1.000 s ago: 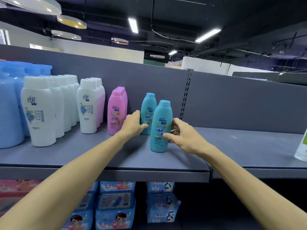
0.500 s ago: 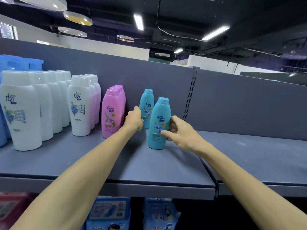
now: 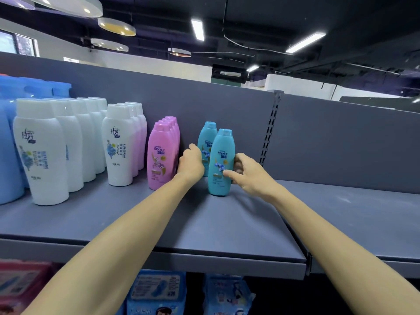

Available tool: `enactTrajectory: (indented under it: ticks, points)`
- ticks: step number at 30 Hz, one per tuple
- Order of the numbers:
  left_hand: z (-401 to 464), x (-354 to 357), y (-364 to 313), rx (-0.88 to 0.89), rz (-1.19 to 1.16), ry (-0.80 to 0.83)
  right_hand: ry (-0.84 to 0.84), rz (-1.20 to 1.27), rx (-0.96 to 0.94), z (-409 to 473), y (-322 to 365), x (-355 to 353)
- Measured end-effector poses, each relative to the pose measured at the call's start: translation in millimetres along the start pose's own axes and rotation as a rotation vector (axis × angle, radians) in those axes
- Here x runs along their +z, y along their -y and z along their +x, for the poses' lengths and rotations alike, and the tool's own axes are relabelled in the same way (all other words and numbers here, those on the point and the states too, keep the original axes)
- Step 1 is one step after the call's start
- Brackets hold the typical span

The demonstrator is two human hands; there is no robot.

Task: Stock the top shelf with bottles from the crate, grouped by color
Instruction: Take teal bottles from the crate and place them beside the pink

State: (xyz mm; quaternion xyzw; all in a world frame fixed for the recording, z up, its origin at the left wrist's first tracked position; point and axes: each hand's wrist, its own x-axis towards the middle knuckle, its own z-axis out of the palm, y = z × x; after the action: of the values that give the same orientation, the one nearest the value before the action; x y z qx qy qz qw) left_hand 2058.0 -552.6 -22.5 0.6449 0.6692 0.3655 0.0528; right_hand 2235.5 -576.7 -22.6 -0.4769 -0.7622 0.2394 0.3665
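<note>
The right hand (image 3: pixel 247 173) is gripping the front teal bottle (image 3: pixel 221 162) from its right side, thumb lying across the lower label and fingers curling behind the body. The bottle is standing upright on the top shelf (image 3: pixel 204 223), long axis vertical, base flat on the deck. The left hand (image 3: pixel 190 164) is reaching in between the pink row (image 3: pixel 161 153) and the rear teal bottle (image 3: pixel 206 144), fingers curling around that bottle's left flank; how firmly it is holding cannot be told, since the fingertips are hidden behind the plastic. The rear bottle is standing just behind and to the left of the front one, close to the back panel (image 3: pixel 227 105), the two overlapping in view. The governing relation appears to be depth: the front bottle is lying directly ahead of the right hand, so that hand is the nearer one for sliding it back into line. White bottles (image 3: pixel 43 153) are standing further left in their own rows. The crate is not in view.
</note>
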Motion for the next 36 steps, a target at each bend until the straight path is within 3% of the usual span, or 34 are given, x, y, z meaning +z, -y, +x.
enactTrajectory:
  ticks: [9,17,27,36]
  points:
    - [-19,-17,-5,0.117,0.030,-0.048,-0.027,-0.025,-0.009,19,8,14]
    - [-17,-27,-7,0.092,0.013,-0.009,-0.068,-0.027,0.009,33,15,32]
    - [-10,-21,-2,0.111,0.021,-0.027,-0.073,-0.347,0.011,47,26,29]
    - [-15,-19,-6,0.115,0.078,-0.033,-0.045,-0.494,0.072,45,37,31]
